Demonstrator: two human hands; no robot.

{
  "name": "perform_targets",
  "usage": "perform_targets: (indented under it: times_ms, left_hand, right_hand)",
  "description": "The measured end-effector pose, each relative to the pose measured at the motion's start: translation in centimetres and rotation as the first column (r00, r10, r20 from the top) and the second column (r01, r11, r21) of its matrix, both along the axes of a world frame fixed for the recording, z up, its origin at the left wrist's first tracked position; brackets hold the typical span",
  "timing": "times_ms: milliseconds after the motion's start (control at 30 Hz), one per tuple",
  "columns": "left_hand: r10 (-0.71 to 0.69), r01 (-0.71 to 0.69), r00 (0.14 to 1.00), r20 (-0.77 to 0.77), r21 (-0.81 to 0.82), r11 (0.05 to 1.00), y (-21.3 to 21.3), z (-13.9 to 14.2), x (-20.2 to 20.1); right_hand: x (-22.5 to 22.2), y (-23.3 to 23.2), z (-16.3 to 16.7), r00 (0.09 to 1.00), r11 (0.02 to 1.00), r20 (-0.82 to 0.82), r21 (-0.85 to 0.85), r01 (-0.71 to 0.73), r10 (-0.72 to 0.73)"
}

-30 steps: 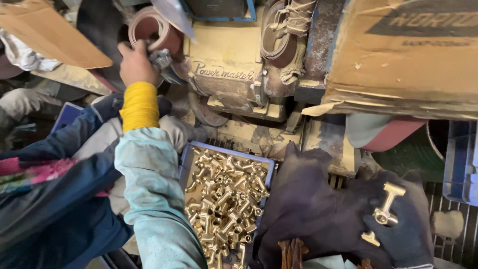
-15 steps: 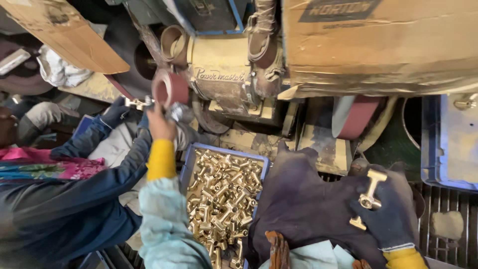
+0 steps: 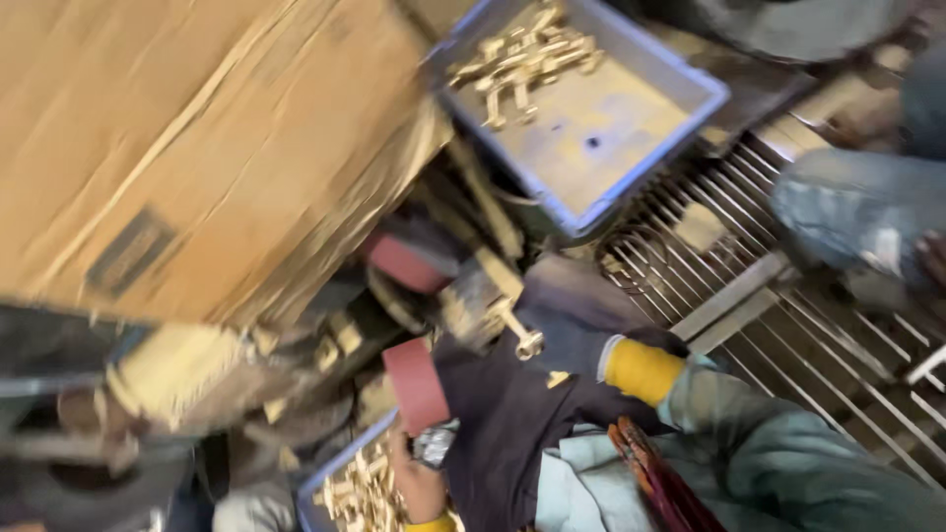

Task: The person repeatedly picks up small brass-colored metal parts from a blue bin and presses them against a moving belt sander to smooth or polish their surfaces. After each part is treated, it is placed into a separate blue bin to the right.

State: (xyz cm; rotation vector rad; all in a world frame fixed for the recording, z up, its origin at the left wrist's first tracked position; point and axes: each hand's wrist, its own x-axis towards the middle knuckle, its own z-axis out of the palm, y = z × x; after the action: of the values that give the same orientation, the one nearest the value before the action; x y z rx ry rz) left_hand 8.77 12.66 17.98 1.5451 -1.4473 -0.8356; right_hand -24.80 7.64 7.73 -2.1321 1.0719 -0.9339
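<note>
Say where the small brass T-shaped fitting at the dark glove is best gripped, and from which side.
Grip the small brass T-shaped fitting on its straight stem, probably from the lower right, where the right hand in its dark glove already meets it. The stem runs diagonally, its far end toward the grey sanding machine, so that side looks blocked. The frame is blurred, so finger placement is unclear. The left hand is beside the red abrasive belt.
</note>
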Motion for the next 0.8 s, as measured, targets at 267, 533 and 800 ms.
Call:
perform_targets:
  times_ms: [267,533,800]
  left_hand:
    - [-0.714,0.714,0.700,0.017,0.023,0.700,-6.5,7.3,-22.1]
    - [-0.895,0.923,0.383,0.226,-0.061,0.380,-3.4,8.0,-37.4]
    - [-0.902,0.944,0.330,0.279,-0.077,0.321,-1.9,6.0,-38.8]
  right_hand:
    - [-2.4,2.5,4.5,0.961,0.970,0.213,0.200,0.136,-0.179]
    - [-8.8,7.2,8.7,0.859,0.893,0.292,0.299,0.335,-0.420]
    - [-16.3,11.6,13.0,0.691,0.782,0.367,0.313,0.539,-0.623]
